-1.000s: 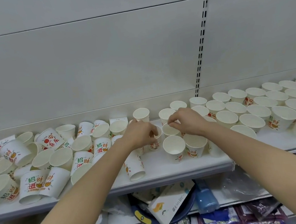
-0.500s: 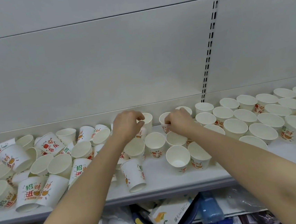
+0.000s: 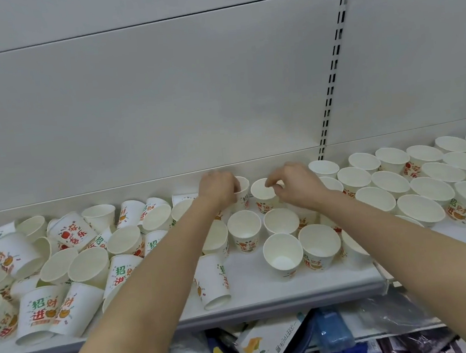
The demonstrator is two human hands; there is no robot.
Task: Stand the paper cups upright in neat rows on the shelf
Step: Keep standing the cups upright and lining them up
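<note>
White paper cups with red and green print cover the grey shelf (image 3: 265, 290). On the right they stand upright in rows (image 3: 414, 184); on the left lies a jumbled pile (image 3: 71, 257) of tipped cups. My left hand (image 3: 218, 187) grips an upright cup (image 3: 243, 192) at the back wall. My right hand (image 3: 298, 183) pinches the rim of a second upright cup (image 3: 263, 194) beside it. Several upright cups (image 3: 244, 230) stand just in front of both hands. One cup (image 3: 212, 280) stands upside down near the front edge.
The grey back panel (image 3: 190, 95) with a slotted upright (image 3: 331, 81) rises behind the cups. Below the shelf lie a white printed box (image 3: 268, 343), a blue packet (image 3: 333, 330) and plastic-wrapped goods (image 3: 396, 320).
Both hands moved from the middle of the shelf back to the wall. Each now holds a cup in the back row.
</note>
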